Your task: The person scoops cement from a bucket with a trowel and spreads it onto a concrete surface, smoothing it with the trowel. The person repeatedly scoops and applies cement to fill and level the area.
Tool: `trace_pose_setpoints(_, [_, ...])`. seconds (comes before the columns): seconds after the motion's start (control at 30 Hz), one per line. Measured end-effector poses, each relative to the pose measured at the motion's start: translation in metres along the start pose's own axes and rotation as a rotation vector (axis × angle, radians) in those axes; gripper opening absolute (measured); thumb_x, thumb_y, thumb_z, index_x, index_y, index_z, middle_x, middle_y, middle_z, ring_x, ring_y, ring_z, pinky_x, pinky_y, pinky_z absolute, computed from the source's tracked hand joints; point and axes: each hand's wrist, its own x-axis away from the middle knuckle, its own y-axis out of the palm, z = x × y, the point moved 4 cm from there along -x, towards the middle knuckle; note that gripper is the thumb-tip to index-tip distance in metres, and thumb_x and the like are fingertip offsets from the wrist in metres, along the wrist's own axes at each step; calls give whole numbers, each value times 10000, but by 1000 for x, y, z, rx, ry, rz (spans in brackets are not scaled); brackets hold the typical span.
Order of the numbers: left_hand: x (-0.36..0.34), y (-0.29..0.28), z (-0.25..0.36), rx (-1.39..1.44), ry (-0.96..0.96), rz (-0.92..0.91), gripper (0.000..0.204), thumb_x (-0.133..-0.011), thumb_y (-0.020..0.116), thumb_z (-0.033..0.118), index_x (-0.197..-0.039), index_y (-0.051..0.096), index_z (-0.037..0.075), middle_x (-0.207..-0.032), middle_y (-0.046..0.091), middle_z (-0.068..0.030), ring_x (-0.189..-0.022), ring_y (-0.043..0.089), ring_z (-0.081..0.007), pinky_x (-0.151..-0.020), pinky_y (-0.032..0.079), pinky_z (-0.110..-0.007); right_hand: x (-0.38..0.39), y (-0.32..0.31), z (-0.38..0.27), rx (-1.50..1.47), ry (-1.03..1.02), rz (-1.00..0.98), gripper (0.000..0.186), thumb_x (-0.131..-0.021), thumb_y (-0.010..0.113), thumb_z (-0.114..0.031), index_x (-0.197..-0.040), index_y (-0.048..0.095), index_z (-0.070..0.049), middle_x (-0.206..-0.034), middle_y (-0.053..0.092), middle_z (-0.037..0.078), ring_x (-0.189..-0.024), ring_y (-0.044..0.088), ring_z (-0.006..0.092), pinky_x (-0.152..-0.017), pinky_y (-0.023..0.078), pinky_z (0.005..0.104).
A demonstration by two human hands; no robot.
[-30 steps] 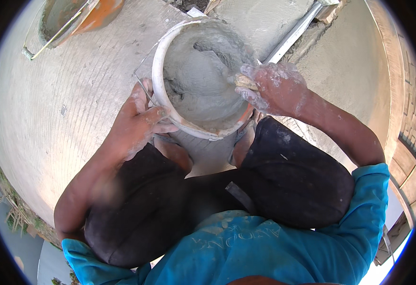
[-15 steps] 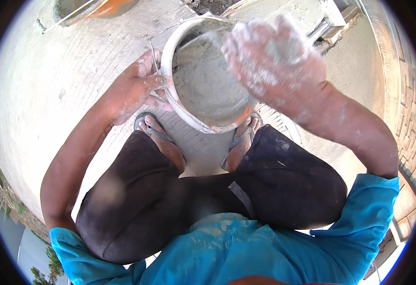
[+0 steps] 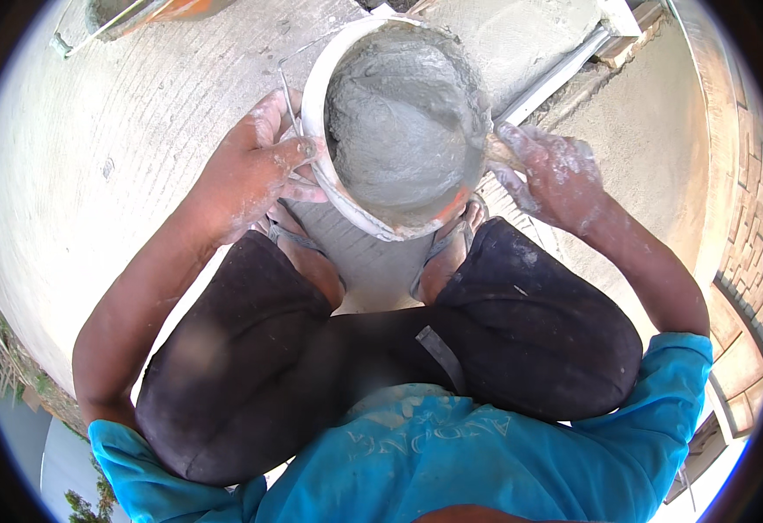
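Note:
A white-rimmed bucket holds wet grey cement mortar and stands in front of my feet. My left hand grips its left rim, thumb toward the rim, beside the thin wire bail. On the right side, my mortar-smeared right hand is closed round the tan handle of what looks like a trowel. The handle lies at the bucket's right rim. I cannot see the trowel's blade in the mortar. The mortar surface has a raised, folded ridge near the middle.
Another tub with orange showing on it stands at the far left on the grooved concrete floor. A pale straight bar lies beyond my right hand, by a smooth cement surface. Brick-patterned paving runs along the right.
My right hand has come down from over the bucket to its right rim, uncovering the mortar, which is now heaped and folded. The left hand keeps its hold on the bucket.

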Motion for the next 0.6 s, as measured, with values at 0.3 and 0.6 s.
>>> trace_pose_setpoints(0.3, [14, 1, -6, 94, -6, 73, 409, -894, 556, 126, -1257, 405, 15, -1164, 527, -129, -971, 616, -199, -727, 588, -282, 1, 32, -49, -729, 206, -472, 517, -899, 546, -439, -1262, 530, -71, -1242, 553, 172, -1084, 561, 375, -940, 445, 443])
trace_pose_setpoints(0.6, [16, -3, -13, 170, -27, 91, 417, -862, 575, 105, -1230, 404, 8, -1191, 503, -117, -972, 607, -209, -718, 601, -301, 4, 36, -49, -1067, 247, -557, 516, -881, 571, -437, -1174, 556, -13, -1023, 623, 231, -982, 601, 400, -853, 471, 436])
